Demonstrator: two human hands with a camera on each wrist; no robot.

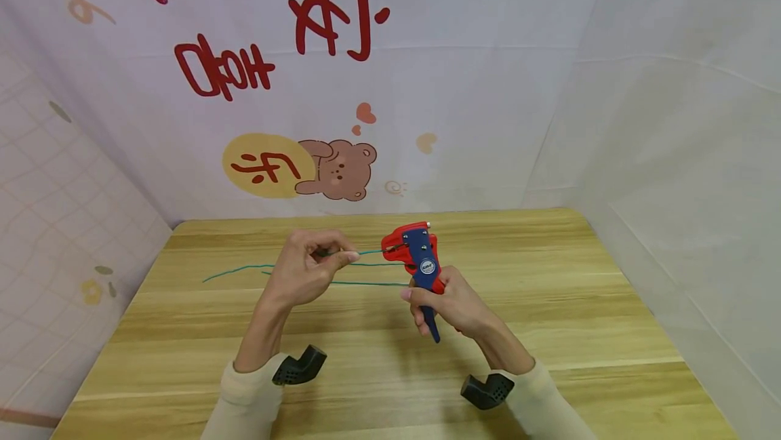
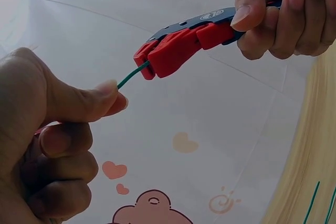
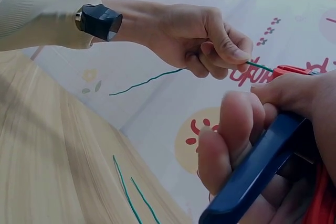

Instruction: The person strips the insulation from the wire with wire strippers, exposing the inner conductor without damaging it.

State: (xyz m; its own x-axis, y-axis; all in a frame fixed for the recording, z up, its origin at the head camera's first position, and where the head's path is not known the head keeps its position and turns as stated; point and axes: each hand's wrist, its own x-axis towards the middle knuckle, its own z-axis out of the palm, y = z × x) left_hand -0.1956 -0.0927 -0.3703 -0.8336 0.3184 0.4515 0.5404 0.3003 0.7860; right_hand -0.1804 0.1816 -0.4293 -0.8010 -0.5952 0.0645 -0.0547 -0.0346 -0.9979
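My right hand (image 1: 454, 301) grips the handles of a red and blue wire stripper (image 1: 419, 243), its head raised over the table. Between thumb and forefinger my left hand (image 1: 305, 270) pinches a thin green wire (image 2: 133, 75). One end of that wire runs into the red jaws of the wire stripper, where its tip is hidden. The rest passes through the left hand and trails out behind it as a free, slightly wavy tail. In the right wrist view the blue handle lies across the right hand's fingers (image 3: 236, 119).
Two more green wires (image 1: 372, 284) lie roughly parallel on the wooden table (image 1: 366, 372), below and behind the hands. A white printed sheet (image 1: 476, 87) hangs along the table's far edge, and similar sheets stand at both sides.
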